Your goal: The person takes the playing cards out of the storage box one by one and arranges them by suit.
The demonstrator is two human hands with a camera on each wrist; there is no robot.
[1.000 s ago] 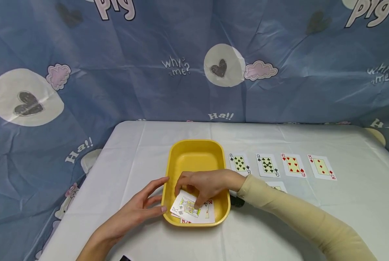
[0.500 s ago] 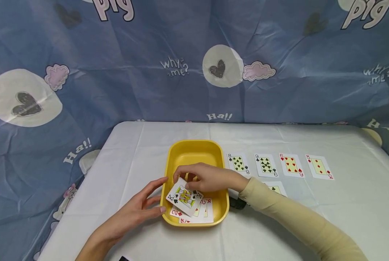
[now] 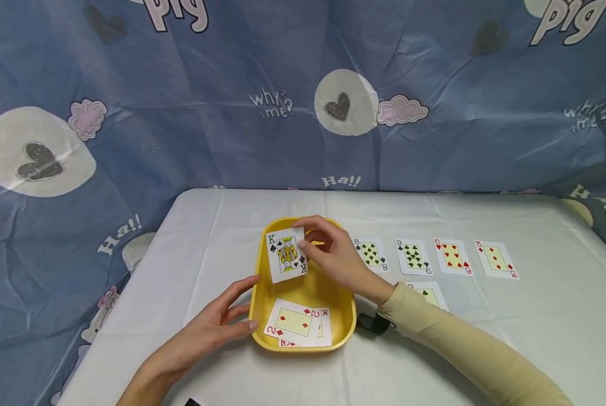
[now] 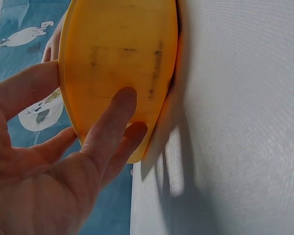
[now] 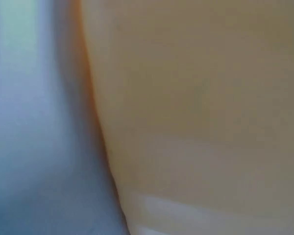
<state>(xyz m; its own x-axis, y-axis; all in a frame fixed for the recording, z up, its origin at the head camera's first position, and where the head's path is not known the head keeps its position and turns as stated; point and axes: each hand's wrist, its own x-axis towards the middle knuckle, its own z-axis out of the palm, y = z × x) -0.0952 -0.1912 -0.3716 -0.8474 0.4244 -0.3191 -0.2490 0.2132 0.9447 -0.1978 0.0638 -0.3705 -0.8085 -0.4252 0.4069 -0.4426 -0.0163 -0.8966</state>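
My right hand (image 3: 336, 256) pinches the king of spades (image 3: 282, 262) by its right edge, over the far part of the yellow tray (image 3: 328, 332). Inside the tray's near end lies the two of diamonds (image 3: 293, 321), overlapping other red cards (image 3: 326, 327). Spread along the tray's left side, my left hand (image 3: 216, 316) touches the rim and outer wall with its fingertips. The left wrist view shows those fingers (image 4: 123, 105) nearly straight against the tray wall (image 4: 122, 49). In the right wrist view everything is blurred, with a pale yellowish surface filling most of it.
Right of the tray, the eight of spades (image 3: 370, 255), nine of clubs (image 3: 413, 256), six of hearts (image 3: 453, 256) and three of diamonds (image 3: 496, 259) form a row. Below them, a sleeve partly hides another club card (image 3: 430, 294). A dark wrist device (image 3: 374, 323) sits beside the tray.
My right hand has lifted the king of spades off the pile and carried it toward the tray's far end, uncovering the two of diamonds. The left hand has stayed at the tray's side.
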